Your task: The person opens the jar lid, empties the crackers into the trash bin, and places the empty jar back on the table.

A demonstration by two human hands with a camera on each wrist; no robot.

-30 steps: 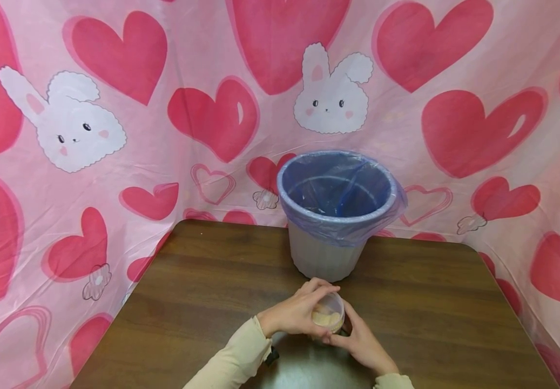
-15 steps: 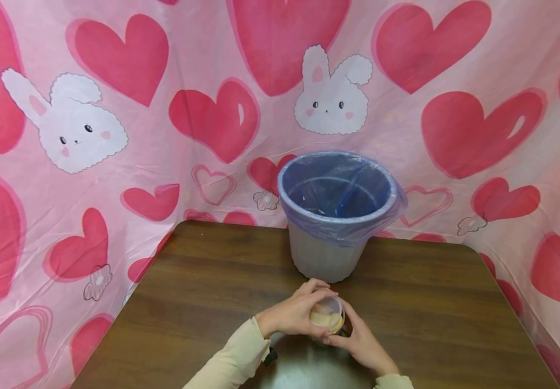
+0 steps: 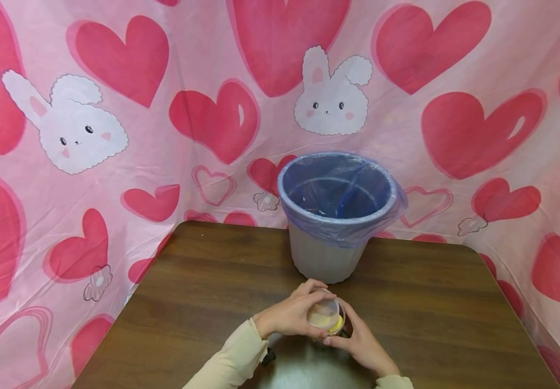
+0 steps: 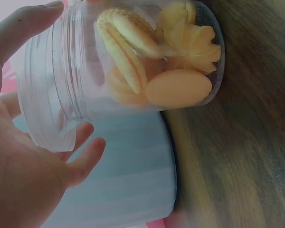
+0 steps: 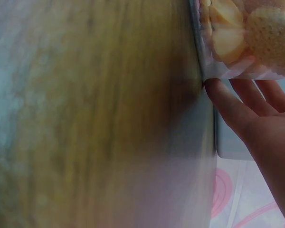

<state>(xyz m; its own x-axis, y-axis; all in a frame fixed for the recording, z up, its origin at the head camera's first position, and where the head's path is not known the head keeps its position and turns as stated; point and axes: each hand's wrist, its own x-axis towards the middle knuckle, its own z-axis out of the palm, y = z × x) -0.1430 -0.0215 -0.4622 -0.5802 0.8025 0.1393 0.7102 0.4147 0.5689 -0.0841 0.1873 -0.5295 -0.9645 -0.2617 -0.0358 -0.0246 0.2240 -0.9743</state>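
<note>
A small clear plastic jar [image 3: 325, 316] of pale cookies [image 4: 178, 88] is held just above the brown table [image 3: 202, 292], tilted on its side. My left hand [image 3: 295, 316] wraps the jar's lid end [image 4: 42, 104], with the thumb [image 4: 23, 26] over it and fingers [image 4: 83, 152] under it. My right hand [image 3: 359, 341] cups the jar's bottom end from the right. Its fingers [image 5: 232, 107] lie along the jar base [image 5: 242, 52]. A pale bin [image 3: 325, 254] lined with a blue bag stands right behind the jar.
The bin's open mouth [image 3: 338, 189] faces up at the table's far edge. A pink heart-and-bunny cloth [image 3: 114, 135] hangs on all sides. Bare wood lies left and right of the hands.
Both hands and the jar stay almost in place. The jar has tipped slightly, showing more of its cookies.
</note>
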